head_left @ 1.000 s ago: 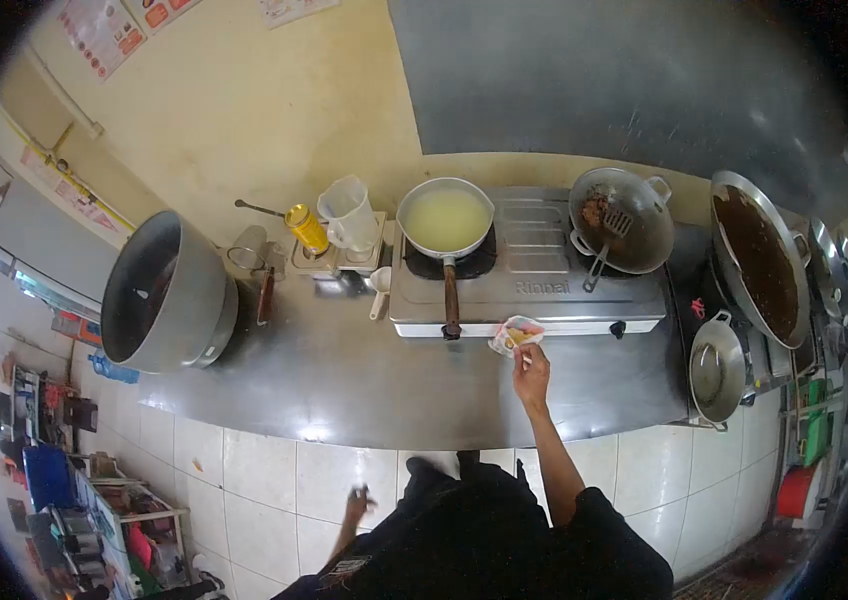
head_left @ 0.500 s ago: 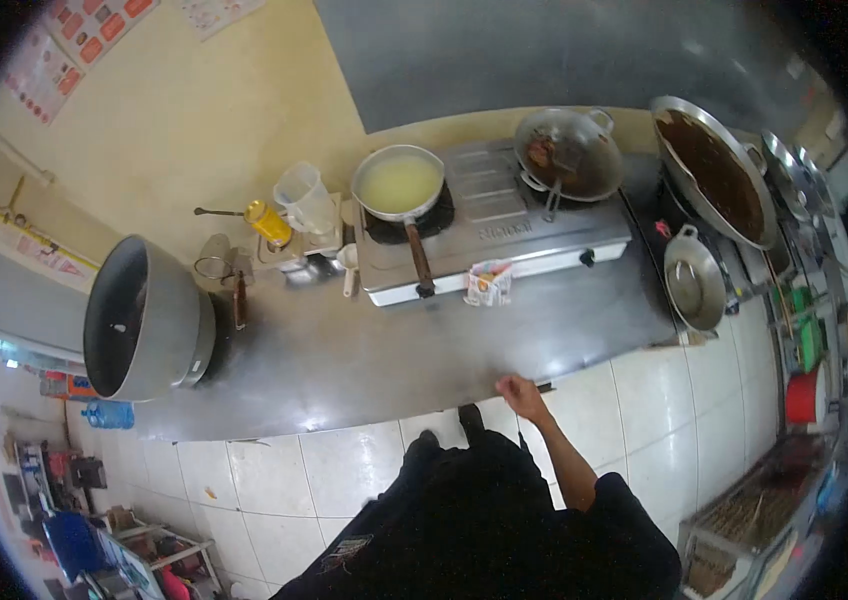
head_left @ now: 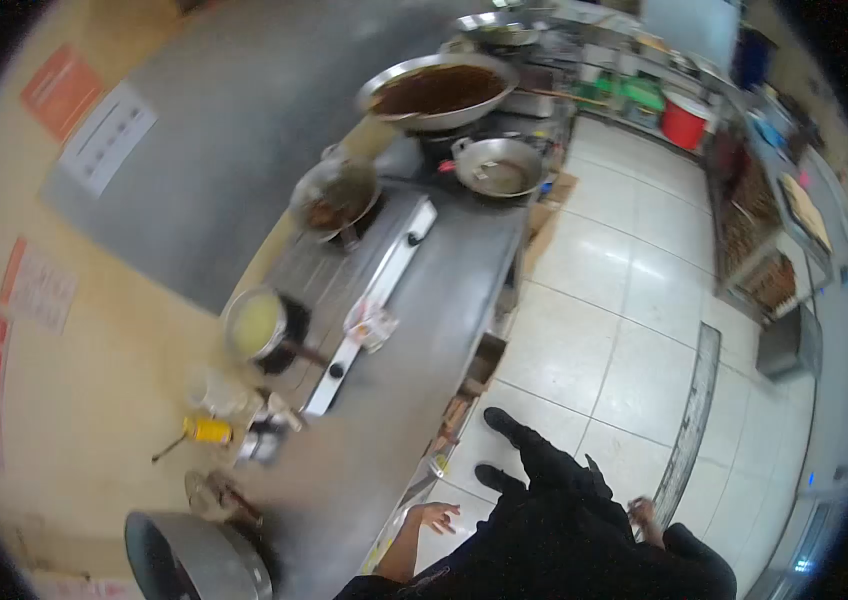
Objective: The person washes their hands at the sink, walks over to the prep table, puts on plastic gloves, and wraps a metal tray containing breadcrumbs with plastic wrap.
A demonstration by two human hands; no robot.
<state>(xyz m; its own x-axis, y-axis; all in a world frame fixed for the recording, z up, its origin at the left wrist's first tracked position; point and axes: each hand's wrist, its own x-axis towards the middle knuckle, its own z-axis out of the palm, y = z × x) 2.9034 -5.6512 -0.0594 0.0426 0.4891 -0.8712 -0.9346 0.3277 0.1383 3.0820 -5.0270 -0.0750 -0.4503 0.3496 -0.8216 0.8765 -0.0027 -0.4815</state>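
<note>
My left hand [head_left: 434,517] hangs beside the front edge of the steel counter [head_left: 399,375], fingers spread and nothing in them. Close to my right side is my right hand [head_left: 641,512], its fingers loosely curled, with nothing visible in them. A pan of pale yellow liquid [head_left: 257,325] sits on the gas stove [head_left: 289,265], its dark handle pointing over the counter. Behind it on the stove, a wok [head_left: 336,195] holds some brown food. A small printed packet [head_left: 371,325] lies at the stove's front edge.
A large wok of dark brown contents [head_left: 439,95] and a smaller wok [head_left: 499,168] stand at the far end. A big grey pot [head_left: 199,560] is at lower left, near a yellow bottle [head_left: 207,430]. A red bucket [head_left: 684,120] stands beyond the tiled floor [head_left: 594,300].
My view has swung to the right, so the counter now runs along my left. My right hand has moved away from the counter edge to my side. My left hand has come into view.
</note>
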